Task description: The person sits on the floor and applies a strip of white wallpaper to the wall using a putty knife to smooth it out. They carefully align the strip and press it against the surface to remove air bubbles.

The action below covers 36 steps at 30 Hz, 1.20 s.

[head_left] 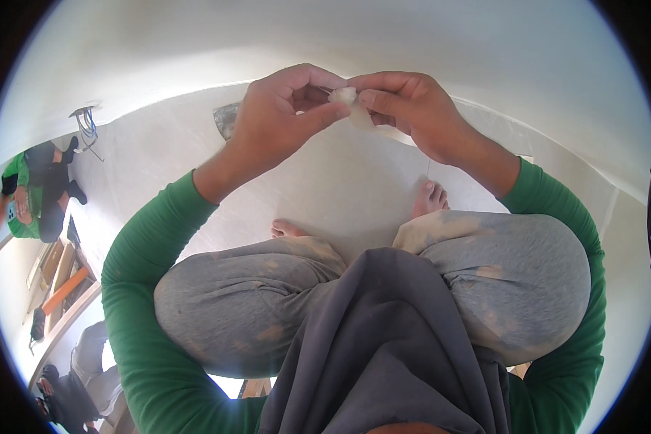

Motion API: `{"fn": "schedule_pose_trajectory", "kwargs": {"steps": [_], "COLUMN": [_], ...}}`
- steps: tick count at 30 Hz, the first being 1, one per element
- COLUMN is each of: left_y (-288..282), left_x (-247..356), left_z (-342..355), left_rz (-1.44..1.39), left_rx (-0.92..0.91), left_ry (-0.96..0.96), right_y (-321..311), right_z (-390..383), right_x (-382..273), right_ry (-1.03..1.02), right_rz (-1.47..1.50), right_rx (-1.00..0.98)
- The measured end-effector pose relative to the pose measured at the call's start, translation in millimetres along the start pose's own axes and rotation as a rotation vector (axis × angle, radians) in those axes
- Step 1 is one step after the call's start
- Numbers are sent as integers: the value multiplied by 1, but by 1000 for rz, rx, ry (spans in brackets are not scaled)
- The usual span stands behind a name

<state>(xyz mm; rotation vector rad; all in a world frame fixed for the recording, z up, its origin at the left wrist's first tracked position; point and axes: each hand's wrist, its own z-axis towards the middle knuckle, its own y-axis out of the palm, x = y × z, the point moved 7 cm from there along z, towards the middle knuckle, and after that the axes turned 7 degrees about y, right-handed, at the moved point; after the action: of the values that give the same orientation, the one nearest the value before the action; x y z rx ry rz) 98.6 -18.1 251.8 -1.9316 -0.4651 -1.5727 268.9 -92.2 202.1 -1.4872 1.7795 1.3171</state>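
Note:
In front of me, close to the pale wall, both hands meet on a small whitish, crumpled piece (343,95). Its exact kind cannot be made out. My left hand (286,108) pinches it from the left, thumb below and fingers curled behind. From the other side my right hand (406,105) closes thumb and fingers on its edge. A pale, thin strip (360,117) hangs beneath the piece, beside the right fingers. Some fingertips are hidden behind the piece.
My bare right foot (430,197) rests on the light floor (307,184). Behind my left wrist lies a grey, smeared flat object (226,120). Blue wires (87,124) stick out at the left. A person in green (40,184) sits there, near an orange bar (66,291).

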Motion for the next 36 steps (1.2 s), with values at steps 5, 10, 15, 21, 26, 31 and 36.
{"fn": "schedule_pose_trajectory", "kwargs": {"steps": [5, 10, 15, 21, 26, 31, 36], "left_y": [1, 3, 6, -1, 3, -1, -9], "left_x": [-2, 5, 6, -12, -12, -10, -8], "left_z": [0, 1, 1, 4, 4, 5, 6], "left_rz": [184, 276, 260, -44, -60, -89, 32], "left_rx": [18, 39, -8, -7, -10, 25, 73], "left_ry": [129, 251, 291, -22, -77, -53, -13], "right_y": [1, 5, -1, -2, -5, -11, 5], "right_z": [1, 0, 2, -1, -2, 1, 0], "right_x": [-1, -4, -4, -14, -15, -9, 3], "right_ry": [18, -24, -69, -151, -105, -23, 27], "right_rz": [53, -79, -130, -58, -134, -239, -217], "right_rx": [-27, 8, 69, 85, 129, 150, -8]}}
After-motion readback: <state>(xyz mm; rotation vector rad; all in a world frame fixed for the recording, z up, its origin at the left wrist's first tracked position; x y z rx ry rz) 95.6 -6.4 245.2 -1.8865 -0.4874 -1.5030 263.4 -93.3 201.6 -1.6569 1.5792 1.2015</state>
